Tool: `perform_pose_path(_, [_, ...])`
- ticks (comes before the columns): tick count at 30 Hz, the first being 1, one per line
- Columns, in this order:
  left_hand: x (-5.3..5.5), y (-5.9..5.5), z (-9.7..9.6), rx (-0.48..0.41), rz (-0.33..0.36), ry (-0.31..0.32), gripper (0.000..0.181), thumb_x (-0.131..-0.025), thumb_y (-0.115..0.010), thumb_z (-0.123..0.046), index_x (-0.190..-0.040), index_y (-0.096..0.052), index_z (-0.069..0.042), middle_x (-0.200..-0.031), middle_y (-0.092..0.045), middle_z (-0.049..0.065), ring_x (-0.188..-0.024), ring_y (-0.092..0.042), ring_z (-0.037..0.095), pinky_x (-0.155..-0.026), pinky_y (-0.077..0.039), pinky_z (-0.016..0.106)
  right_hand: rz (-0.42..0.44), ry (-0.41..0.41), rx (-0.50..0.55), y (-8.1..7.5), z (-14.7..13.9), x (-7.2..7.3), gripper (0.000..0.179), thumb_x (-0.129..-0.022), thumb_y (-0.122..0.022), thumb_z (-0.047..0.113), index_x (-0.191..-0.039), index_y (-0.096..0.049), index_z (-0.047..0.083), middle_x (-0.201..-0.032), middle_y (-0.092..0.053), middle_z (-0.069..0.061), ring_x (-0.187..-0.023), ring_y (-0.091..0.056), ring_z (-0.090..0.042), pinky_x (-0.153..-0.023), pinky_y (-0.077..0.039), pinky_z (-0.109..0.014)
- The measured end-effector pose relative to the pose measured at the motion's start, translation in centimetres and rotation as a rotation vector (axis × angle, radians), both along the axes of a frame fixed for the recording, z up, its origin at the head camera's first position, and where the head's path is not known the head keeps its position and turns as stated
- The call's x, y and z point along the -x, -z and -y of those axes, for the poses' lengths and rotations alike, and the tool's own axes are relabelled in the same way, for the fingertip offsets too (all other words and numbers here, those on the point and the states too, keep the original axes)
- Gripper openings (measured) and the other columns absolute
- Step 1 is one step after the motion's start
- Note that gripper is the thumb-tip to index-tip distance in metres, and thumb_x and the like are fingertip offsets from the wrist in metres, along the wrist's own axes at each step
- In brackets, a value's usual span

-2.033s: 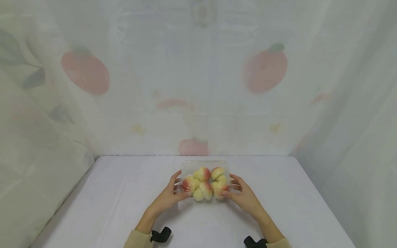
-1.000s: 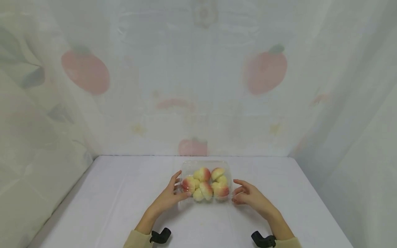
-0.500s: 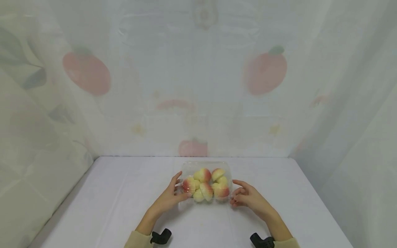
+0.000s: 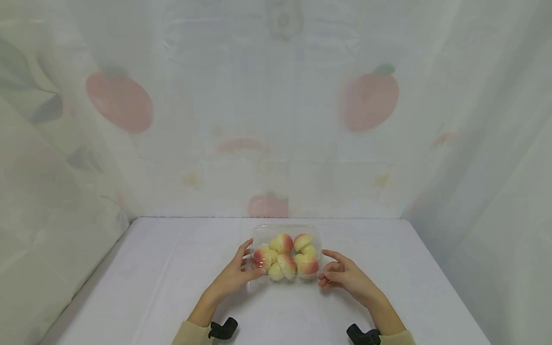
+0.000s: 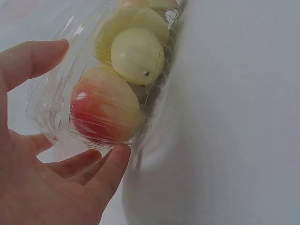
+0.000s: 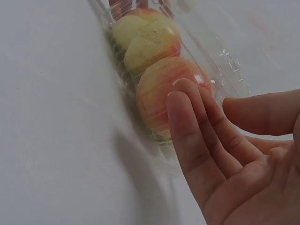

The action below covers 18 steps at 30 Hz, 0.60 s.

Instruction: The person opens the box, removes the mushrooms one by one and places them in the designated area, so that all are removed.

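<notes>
A clear plastic clamshell box [image 4: 260, 233] lies closed on the white table [image 4: 172, 268], filled with several pink-and-yellow peaches [image 4: 285, 259]. My left hand [image 4: 241, 270] grips the box's left end, thumb at the near corner and fingers along the side. In the left wrist view the fingers [image 5: 110, 161] and thumb bracket the box [image 5: 51, 98] beside a red peach [image 5: 105, 108]. My right hand [image 4: 340, 274] is open at the box's right end. In the right wrist view its straight fingers [image 6: 187, 122] reach the box wall [image 6: 225, 61] by a peach [image 6: 157, 84], thumb apart.
A pale curtain printed with faded peaches [image 4: 371, 96] hangs behind and on both sides of the table. Black wrist straps [image 4: 223, 329] show at my cuffs. The table's far edge [image 4: 267, 218] meets the curtain just behind the box.
My right hand let go of the box's right end and drew back, then drifted in close to it again. The left hand and the box have stayed put.
</notes>
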<state>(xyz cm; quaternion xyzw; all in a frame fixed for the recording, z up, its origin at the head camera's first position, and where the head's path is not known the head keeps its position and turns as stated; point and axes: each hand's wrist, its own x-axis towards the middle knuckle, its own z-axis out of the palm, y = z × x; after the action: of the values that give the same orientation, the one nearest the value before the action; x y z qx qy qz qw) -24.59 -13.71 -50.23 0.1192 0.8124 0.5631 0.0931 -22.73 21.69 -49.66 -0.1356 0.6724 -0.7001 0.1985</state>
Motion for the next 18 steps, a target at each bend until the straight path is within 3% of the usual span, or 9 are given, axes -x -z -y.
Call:
perform_pose_path(11, [0.1, 0.1, 0.0, -0.006, 0.000, -0.007, 0.095, -0.087, -0.082, -0.030, -0.161, -0.023, -0.020, -0.157, -0.034, 0.024, -0.140, -0.038, 0.048, -0.112, -0.035, 0.061, 0.022, 0.114, -0.062, -0.1, 1.0, -0.2, 0.072, -0.093, -0.057, -0.003, -0.155, -0.021, -0.008, -0.082, -0.067, -0.010, -0.069, -0.064, -0.019, -0.067, -0.056, -0.030])
perform_pose_path(18, [0.2, 0.4, -0.1, 0.003, -0.002, -0.005, 0.096, -0.088, -0.080, -0.031, -0.162, -0.021, -0.016, -0.157, -0.032, 0.026, -0.140, -0.037, 0.050, -0.112, -0.034, 0.063, 0.014, 0.160, -0.079, -0.3, 1.6, -0.4, 0.071, -0.088, -0.054, -0.006, -0.152, -0.024, -0.008, -0.077, -0.064, -0.010, -0.064, -0.058, -0.017, -0.060, -0.051, -0.028])
